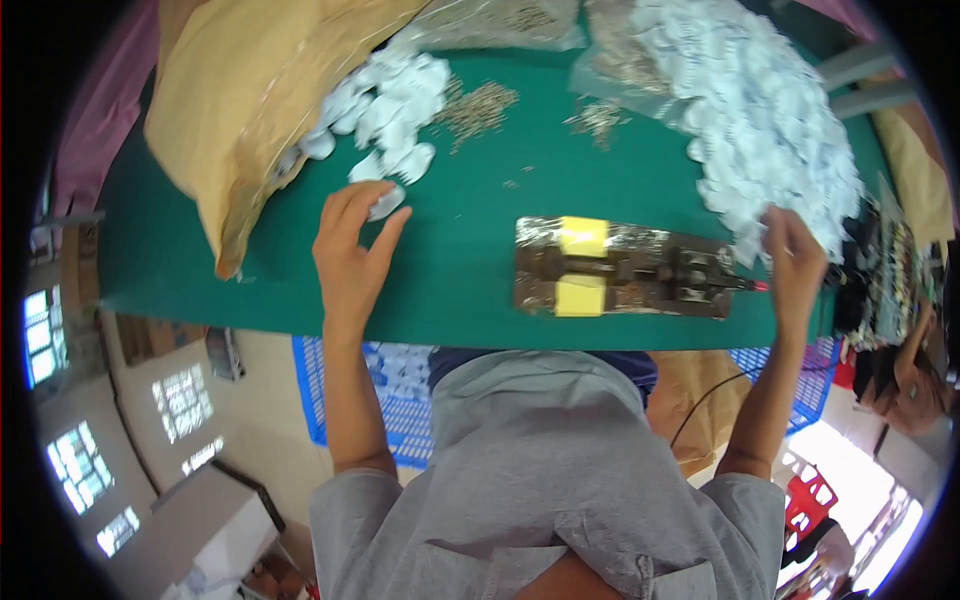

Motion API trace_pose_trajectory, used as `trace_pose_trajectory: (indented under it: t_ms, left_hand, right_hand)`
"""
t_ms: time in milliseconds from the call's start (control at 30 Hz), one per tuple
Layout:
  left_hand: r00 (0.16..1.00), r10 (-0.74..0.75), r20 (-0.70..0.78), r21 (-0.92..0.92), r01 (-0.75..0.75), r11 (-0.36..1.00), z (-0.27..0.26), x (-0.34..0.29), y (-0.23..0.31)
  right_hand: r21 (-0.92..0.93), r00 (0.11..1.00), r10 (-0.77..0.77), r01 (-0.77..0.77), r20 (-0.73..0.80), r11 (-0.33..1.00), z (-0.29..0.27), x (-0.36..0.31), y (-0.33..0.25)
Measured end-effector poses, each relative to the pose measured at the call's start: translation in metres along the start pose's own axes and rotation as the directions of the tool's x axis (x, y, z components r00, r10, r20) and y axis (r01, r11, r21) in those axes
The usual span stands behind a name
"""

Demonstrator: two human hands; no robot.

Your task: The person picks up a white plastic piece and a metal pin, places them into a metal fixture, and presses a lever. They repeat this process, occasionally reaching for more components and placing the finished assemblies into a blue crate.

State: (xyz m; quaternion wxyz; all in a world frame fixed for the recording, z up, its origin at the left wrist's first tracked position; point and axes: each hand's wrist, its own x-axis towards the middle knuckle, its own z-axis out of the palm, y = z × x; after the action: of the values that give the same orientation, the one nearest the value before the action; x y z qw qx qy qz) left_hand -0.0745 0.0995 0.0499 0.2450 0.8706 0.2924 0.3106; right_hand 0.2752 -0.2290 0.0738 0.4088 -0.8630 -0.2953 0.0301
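My left hand [350, 255] lies on the green table [470, 280], its fingertips and thumb pinching a white round piece [386, 203] at the near edge of a small heap of white pieces [390, 105]. My right hand [796, 262] is at the lower edge of a large pile of white pieces [770, 110], right next to the red-tipped lever [757, 286] of a small dark metal press [625, 270]. Its fingers curl toward the pile; what they hold is hidden. Two yellow blocks [582, 262] sit on the press's left part.
A brown paper bag [240, 100] lies open at the left, spilling white pieces. Small metal bits [478, 105] are scattered at the table's middle, and clear plastic bags [500, 25] lie at the far edge. A blue crate [395, 400] stands under the table. Another person's arm [915, 345] is at the right.
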Motion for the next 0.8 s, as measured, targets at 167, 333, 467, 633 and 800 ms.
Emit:
trace_pose_trajectory:
  t_ms: [167, 333, 467, 633, 800]
  left_hand:
    - [0.992, 0.114, 0.045, 0.424, -0.122, 0.897, 0.051, 0.031, -0.026]
    - [0.985, 0.174, -0.009, 0.533, -0.143, 0.834, 0.05, 0.032, -0.03]
    - [0.98, 0.162, -0.12, 0.242, -0.129, 0.962, 0.029, 0.028, 0.015]
    - [0.965, -0.079, 0.251, -0.404, 0.178, 0.897, 0.015, -0.018, 0.091]
    - [0.914, 0.275, 0.297, -0.419, -0.134, 0.898, 0.059, -0.046, 0.105]
  right_hand:
    - [-0.111, 0.983, -0.171, 0.177, 0.059, 0.978, 0.04, 0.034, -0.014]
    - [-0.337, 0.845, -0.494, 0.534, 0.204, 0.775, 0.054, 0.054, -0.008]
    - [-0.497, 0.732, -0.555, 0.678, 0.395, 0.542, 0.075, 0.079, 0.002]
    - [-0.357, 0.509, -0.54, 0.859, 0.671, 0.366, 0.067, 0.12, -0.006]
    - [-0.297, 0.45, -0.534, 0.888, 0.716, 0.351, 0.064, 0.117, -0.014]
